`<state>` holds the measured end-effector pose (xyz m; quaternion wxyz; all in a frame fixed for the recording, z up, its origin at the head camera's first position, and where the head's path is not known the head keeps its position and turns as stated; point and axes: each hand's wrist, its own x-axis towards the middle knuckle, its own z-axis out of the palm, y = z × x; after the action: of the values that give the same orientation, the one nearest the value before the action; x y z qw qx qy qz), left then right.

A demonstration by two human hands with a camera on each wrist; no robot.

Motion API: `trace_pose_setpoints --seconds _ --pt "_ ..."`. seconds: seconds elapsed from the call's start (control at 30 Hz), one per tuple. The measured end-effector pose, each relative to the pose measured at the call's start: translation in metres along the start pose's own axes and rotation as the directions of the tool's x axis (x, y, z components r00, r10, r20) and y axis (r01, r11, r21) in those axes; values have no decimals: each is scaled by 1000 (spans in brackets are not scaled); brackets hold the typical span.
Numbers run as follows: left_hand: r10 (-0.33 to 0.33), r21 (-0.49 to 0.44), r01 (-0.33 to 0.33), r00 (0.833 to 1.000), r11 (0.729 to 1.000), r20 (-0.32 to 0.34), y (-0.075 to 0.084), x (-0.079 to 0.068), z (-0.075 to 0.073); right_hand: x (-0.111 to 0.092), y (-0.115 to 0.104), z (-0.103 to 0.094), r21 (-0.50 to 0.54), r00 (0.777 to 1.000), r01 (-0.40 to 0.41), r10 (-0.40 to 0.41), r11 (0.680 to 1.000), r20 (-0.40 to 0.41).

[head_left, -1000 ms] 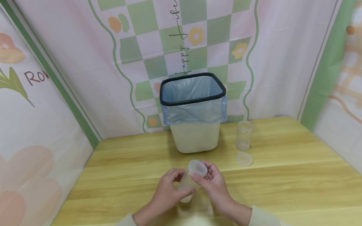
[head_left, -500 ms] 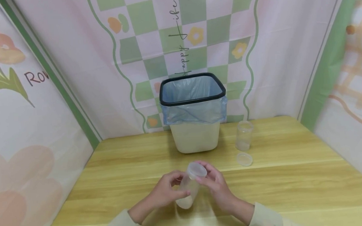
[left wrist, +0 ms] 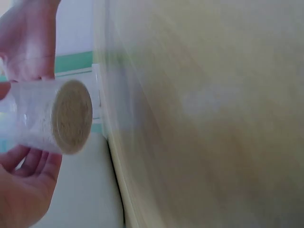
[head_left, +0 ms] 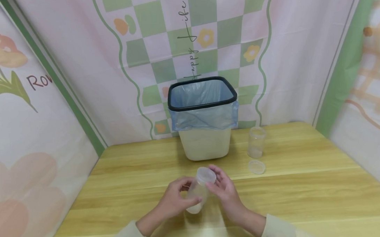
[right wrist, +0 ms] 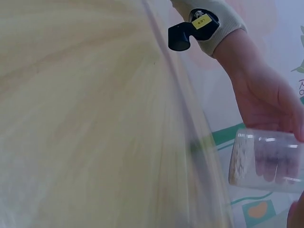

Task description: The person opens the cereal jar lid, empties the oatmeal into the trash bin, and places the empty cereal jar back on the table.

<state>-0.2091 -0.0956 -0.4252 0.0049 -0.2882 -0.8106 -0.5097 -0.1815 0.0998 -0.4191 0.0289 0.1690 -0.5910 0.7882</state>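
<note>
A clear plastic jar (head_left: 197, 195) with a frosted lid (head_left: 206, 175) on its top is held tilted above the table, in the middle of the head view. My left hand (head_left: 177, 199) grips its side, thumb in front and fingers behind. At the upper end, my right hand (head_left: 224, 190) holds the lid, with the thumb at its near edge and the fingers at the far side. In the left wrist view the jar's round base (left wrist: 73, 117) looks tan and grainy. The right wrist view shows the jar wall (right wrist: 266, 159) with left-hand fingers behind it.
Behind the hands stands a cream bin (head_left: 204, 142) with a black rim and a blue bag liner (head_left: 205, 118). To its right are another clear jar (head_left: 256, 144), without a lid, and a loose clear lid (head_left: 256, 167). Printed curtains (head_left: 212, 44) surround the wooden table (head_left: 126, 190).
The jar tips and dips toward me, then rises slightly again. Both hands keep hold, the right one shifting a little around the lid. Bin and other jar stay put.
</note>
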Motion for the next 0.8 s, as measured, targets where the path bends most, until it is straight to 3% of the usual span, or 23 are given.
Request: trace_pose_setpoints --seconds 0.17,0.4,0.6,0.8 --pt "38 80 -29 993 996 -115 3 1 6 -2 -3 8 -33 986 -40 33 999 -165" --pt "98 164 -68 979 984 -178 6 0 16 -1 -4 19 -24 960 -86 77 996 -268" --pt "131 221 -90 975 971 -179 9 -2 20 0 -3 22 -22 943 -124 111 992 -312" --pt "127 212 -94 981 973 -147 9 -2 19 0 -4 19 -56 954 -143 122 988 -275"
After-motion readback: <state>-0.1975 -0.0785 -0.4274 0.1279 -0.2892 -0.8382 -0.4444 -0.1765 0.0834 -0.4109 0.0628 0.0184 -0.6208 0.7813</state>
